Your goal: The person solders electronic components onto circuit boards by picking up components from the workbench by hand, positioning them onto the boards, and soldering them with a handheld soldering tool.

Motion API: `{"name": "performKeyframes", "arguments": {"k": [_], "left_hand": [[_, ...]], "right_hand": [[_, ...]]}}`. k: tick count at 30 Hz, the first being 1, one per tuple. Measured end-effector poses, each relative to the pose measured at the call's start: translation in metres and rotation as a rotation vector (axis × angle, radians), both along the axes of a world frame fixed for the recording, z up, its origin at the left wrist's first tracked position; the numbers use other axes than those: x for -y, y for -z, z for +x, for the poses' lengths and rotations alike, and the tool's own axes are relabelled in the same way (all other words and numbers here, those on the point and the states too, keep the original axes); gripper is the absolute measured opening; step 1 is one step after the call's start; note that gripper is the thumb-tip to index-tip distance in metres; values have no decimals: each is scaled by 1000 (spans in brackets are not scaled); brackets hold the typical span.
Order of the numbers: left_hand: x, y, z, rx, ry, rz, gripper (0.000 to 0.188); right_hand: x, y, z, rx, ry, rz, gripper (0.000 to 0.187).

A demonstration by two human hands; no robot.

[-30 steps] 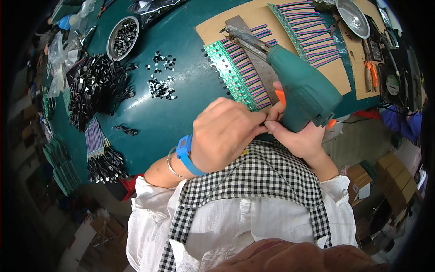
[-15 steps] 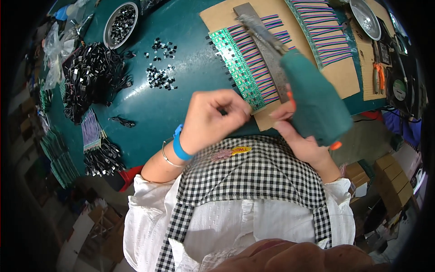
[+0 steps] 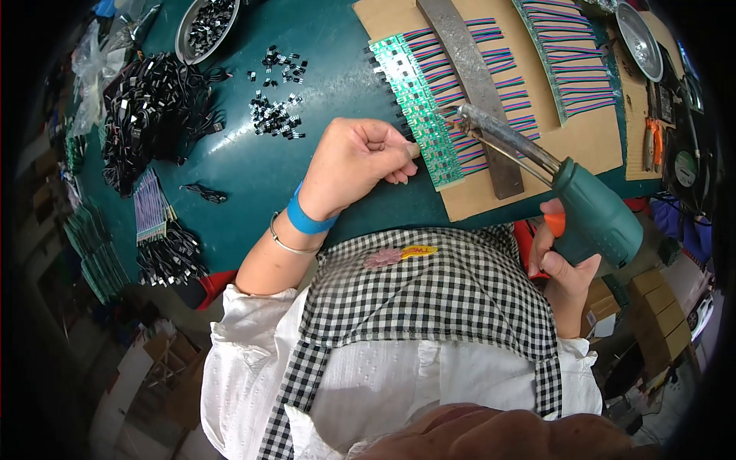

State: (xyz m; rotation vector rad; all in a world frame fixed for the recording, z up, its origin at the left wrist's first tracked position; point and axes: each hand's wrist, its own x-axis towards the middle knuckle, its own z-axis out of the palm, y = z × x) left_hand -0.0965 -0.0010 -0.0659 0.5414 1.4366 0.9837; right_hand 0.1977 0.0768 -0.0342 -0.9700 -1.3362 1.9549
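My right hand point(image 3: 569, 264) is wrapped round a green soldering gun point(image 3: 596, 213) with an orange trigger. Its metal tip points up and left, over the coloured wires beside a green circuit board panel point(image 3: 420, 107). Small black connectors stick out along the panel's left edge. At the lower part of that edge, my left hand point(image 3: 360, 161) is closed in a pinch; what lies between the fingertips is too small to make out. A flat metal bar point(image 3: 474, 77) rests across the striped wires point(image 3: 510, 96) running right from the panel.
The panel lies on a cardboard sheet point(image 3: 575, 149), with a second wired board point(image 3: 537, 57) to its right. Loose black connectors point(image 3: 276, 119) sit left, below a metal bowl point(image 3: 205, 31). Bundled black cables point(image 3: 149, 115) lie farther left. Orange-handled pliers point(image 3: 653, 144) are at the right.
The soldering gun has swung right and down, uncovering the metal bar, with its tip now over the wires by the panel. My left hand stays by the panel's edge, shifted slightly upward.
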Motion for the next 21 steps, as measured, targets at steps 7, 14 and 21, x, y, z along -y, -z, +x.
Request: {"name": "performKeyframes", "arguments": {"k": [7,14,21], "left_hand": [[2,3,2,41,-54,39,11],[3,3,2,36,-52,49,11],[2,3,3,10,-46,48,11]], "right_hand": [[-2,1,9,-39,-121,-41,57],[-1,0,13,22,-135,-65,56],[4,7,25,14,-117,-153,52]]}}
